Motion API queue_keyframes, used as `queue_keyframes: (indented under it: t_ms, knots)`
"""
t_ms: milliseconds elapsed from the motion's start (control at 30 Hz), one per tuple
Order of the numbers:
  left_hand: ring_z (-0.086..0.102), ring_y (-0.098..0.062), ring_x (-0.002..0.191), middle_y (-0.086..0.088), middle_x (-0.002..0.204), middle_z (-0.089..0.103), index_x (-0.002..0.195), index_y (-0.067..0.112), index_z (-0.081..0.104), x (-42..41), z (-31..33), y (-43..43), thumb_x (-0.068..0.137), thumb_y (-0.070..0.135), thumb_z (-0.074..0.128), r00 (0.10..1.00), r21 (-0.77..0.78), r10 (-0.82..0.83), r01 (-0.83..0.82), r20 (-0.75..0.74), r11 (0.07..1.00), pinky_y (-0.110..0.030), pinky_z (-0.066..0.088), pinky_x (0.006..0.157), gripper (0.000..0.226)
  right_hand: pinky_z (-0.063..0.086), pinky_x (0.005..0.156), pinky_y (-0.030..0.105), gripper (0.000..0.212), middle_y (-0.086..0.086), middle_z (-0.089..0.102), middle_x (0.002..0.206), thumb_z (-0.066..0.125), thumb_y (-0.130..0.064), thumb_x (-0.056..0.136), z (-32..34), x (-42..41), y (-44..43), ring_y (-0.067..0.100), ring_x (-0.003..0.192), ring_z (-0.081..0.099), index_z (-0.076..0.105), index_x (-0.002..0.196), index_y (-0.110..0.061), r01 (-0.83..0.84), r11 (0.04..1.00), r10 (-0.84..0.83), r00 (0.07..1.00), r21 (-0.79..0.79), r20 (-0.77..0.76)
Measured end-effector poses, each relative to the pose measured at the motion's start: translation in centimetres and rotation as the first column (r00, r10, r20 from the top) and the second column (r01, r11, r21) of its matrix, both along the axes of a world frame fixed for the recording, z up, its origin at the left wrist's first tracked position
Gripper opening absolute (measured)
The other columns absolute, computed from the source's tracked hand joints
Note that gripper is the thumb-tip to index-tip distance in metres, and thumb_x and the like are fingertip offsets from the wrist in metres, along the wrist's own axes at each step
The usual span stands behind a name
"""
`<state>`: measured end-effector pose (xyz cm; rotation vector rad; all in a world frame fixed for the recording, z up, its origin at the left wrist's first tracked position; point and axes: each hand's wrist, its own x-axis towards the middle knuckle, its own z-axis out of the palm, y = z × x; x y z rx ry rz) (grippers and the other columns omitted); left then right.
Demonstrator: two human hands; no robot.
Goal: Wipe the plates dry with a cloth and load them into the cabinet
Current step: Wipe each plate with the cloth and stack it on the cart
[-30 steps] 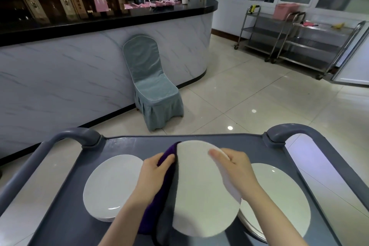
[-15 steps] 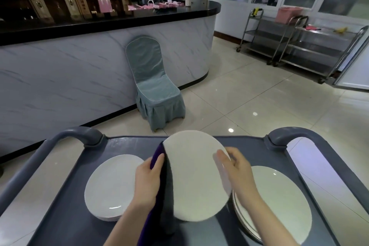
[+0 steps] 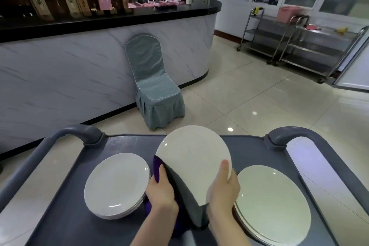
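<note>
- Head view: a round white ceramic plate (image 3: pixel 191 158) was held tilted on edge above the middle of the dark grey plastic cart tray (image 3: pixel 249 146), between two stacks.
- The left hand (image 3: pixel 161 191) curled round the plate's left rim through a purple-and-grey cloth (image 3: pixel 189 201), which was draped over the plate's lower face.
- The right hand (image 3: pixel 223 191) clasped the bare right rim, thumb on the near face and fingers hidden behind.
- The plate looked stiff, fairly heavy and breakable, and glazed ware is probably slippery when damp. The safest hold seemed to be on opposite rims, with the soft, limp cloth giving friction.
- Count: one plate in hand and one cloth.
- There were two stacks: a left stack of white plates (image 3: pixel 116 183) showing about three or four rims, and a right stack of white plates (image 3: pixel 273 203) showing at least two. Exact numbers could not be told.
- No cabinet could be picked out for certain.
- Beyond stood one grey-blue covered chair (image 3: pixel 153 84) and two steel trolleys (image 3: pixel 299 46).
</note>
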<state>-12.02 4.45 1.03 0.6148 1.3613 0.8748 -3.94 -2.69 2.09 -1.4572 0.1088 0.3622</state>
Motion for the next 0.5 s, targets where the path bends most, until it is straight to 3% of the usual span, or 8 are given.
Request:
queue_keyframes:
  t_ms: [100,167,233,267,333,367,433,500]
  knots:
    - [0.058,-0.022,0.076,-0.007,0.082,0.067,0.083,0.006,0.067,-1.0,0.0,1.9,0.098,0.031,0.06,0.996,0.042,-0.075,0.077,-0.048,0.996,-0.03,0.047,0.063,0.03,0.049,0.066,0.017,0.011,-0.01,0.072,0.102,0.055,-0.039,0.099,-1.2,0.1,-1.7,-0.002,0.088,0.066,0.065,0.101,-0.034,-0.24,0.967,0.247,0.966,-0.088,0.075]
    - [0.059,-0.024,0.079,-0.01,0.085,0.068,0.086,0.003,0.067,-1.9,0.2,3.5,0.097,0.033,0.061,0.987,0.055,-0.138,0.142,-0.083,0.988,-0.034,0.049,0.07,0.032,0.045,0.076,0.003,0.032,-0.029,0.065,0.12,0.063,-0.042,0.093,-1.0,1.4,-3.7,-0.018,0.102,0.058,0.054,0.119,-0.057,-0.412,0.888,0.456,0.844,-0.202,0.282]
    - [0.061,-0.026,0.079,-0.012,0.086,0.07,0.089,-0.001,0.067,-2.3,0.7,4.9,0.096,0.035,0.062,0.974,0.064,-0.202,0.209,-0.102,0.976,-0.035,0.05,0.071,0.036,0.031,0.105,0.005,0.063,-0.036,0.038,0.148,0.066,-0.051,0.089,-0.4,2.7,-5.4,-0.016,0.134,0.035,0.033,0.14,-0.063,-0.446,0.772,0.636,0.559,-0.453,0.532]
    - [0.063,-0.025,0.077,-0.013,0.085,0.072,0.088,-0.001,0.068,-2.5,0.9,5.4,0.095,0.035,0.063,0.964,0.067,-0.237,0.246,-0.117,0.967,-0.034,0.052,0.068,0.036,0.023,0.117,0.019,0.068,-0.023,0.03,0.159,0.065,-0.056,0.089,-0.2,3.4,-5.8,-0.003,0.146,0.026,0.033,0.149,-0.051,-0.373,0.688,0.724,0.293,-0.623,0.624]
    - [0.067,-0.022,0.072,-0.007,0.077,0.075,0.081,0.005,0.069,-2.5,1.7,6.2,0.095,0.035,0.063,0.935,0.066,-0.319,0.332,-0.154,0.941,-0.029,0.051,0.058,0.034,0.022,0.12,0.046,0.068,0.0,0.032,0.162,0.064,-0.057,0.089,-0.3,4.5,-6.1,0.021,0.15,0.028,0.048,0.147,-0.026,-0.095,0.602,0.754,-0.262,-0.793,0.603]
    - [0.067,-0.02,0.071,-0.004,0.073,0.075,0.079,0.008,0.07,-2.5,2.1,6.5,0.095,0.035,0.062,0.915,0.062,-0.364,0.379,-0.174,0.923,-0.028,0.049,0.056,0.032,0.029,0.116,0.051,0.063,0.005,0.04,0.158,0.069,-0.05,0.088,-0.1,4.7,-6.0,0.026,0.146,0.036,0.055,0.142,-0.022,0.0,0.578,0.746,-0.405,-0.816,0.528]
    - [0.068,-0.019,0.074,-0.002,0.077,0.076,0.082,0.011,0.072,-2.2,3.1,6.6,0.097,0.036,0.059,0.877,0.063,-0.435,0.455,-0.206,0.888,-0.027,0.048,0.057,0.032,0.046,0.106,0.048,0.063,0.006,0.055,0.146,0.081,-0.021,0.073,0.4,5.0,-5.3,0.028,0.133,0.054,0.064,0.133,-0.018,0.065,0.558,0.742,-0.486,-0.827,0.462]
    - [0.072,-0.02,0.076,-0.004,0.084,0.078,0.091,0.01,0.074,-2.0,3.8,6.6,0.098,0.036,0.057,0.878,0.059,-0.456,0.468,-0.147,0.882,-0.027,0.051,0.061,0.032,0.057,0.092,0.039,0.061,0.003,0.064,0.136,0.075,-0.013,0.067,1.1,4.8,-4.8,0.025,0.122,0.064,0.069,0.127,-0.019,0.046,0.567,0.741,-0.464,-0.822,0.485]
